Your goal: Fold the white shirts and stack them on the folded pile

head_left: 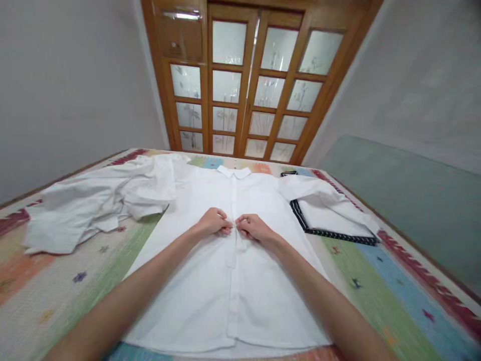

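A white button-up shirt (203, 281) lies flat, front up, its collar (233, 172) pointing away from me and its hem near me. Both hands meet at the front placket, around mid-chest. My left hand (217, 222) has its fingers curled and pinches the shirt's placket edge. From the other side, my right hand (252, 226) pinches the placket too, its fingertips almost touching the left ones. Any button between the fingertips is too small to make out. Below the hands the placket (232, 291) runs down to the hem.
A crumpled white garment (105, 195) lies on the left, touching the shirt's sleeve. At right, a folded white cloth with black patterned trim (338, 235) sits partly under the other sleeve. A colourful striped cover (361, 291) spreads beneath. Wooden glass-paned doors (240, 80) stand beyond.
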Action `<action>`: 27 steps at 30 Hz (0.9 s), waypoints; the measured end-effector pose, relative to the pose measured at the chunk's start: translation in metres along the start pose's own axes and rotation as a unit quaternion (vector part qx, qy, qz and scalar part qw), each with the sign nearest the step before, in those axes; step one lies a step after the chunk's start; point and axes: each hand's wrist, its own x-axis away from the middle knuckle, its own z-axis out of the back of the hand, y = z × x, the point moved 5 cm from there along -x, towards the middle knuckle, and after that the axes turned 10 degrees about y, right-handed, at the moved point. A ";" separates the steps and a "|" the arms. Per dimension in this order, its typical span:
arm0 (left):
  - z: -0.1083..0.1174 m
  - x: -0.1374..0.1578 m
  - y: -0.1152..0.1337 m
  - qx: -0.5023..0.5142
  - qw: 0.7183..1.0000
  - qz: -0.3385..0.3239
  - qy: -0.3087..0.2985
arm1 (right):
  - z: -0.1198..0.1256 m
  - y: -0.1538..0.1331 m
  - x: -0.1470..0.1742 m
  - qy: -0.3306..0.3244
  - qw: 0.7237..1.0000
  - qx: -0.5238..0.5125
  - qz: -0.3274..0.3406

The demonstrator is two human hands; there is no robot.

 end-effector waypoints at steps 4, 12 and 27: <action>-0.001 0.003 -0.005 0.065 0.997 0.030 0.016 | 0.002 0.002 0.000 0.008 1.000 0.002 0.001; -0.002 0.009 0.002 0.042 0.999 -0.017 0.008 | 0.002 0.002 0.000 0.006 1.000 -0.006 0.011; -0.003 0.024 0.017 -0.157 0.980 -0.106 0.055 | 0.003 0.006 -0.004 -0.027 0.999 -0.030 -0.011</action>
